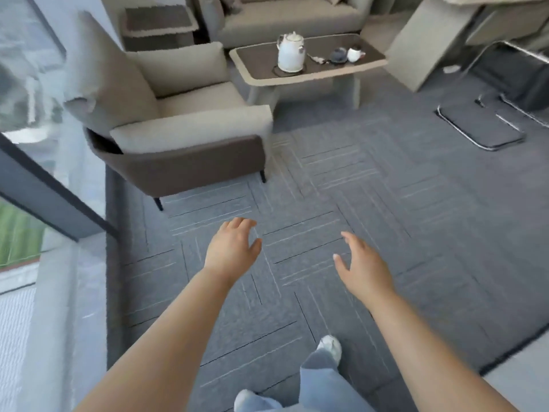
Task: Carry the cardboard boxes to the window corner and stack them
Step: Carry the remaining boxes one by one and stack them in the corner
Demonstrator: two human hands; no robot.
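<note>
Presently no cardboard boxes in view; left hand [231, 248] and right hand [364, 269] spread wide, empty. Likely light, crushable boxes: grip under bottom edges.

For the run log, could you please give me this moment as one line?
left hand: open, empty | right hand: open, empty | cardboard boxes: none in view | nearby: armchair, window
</note>
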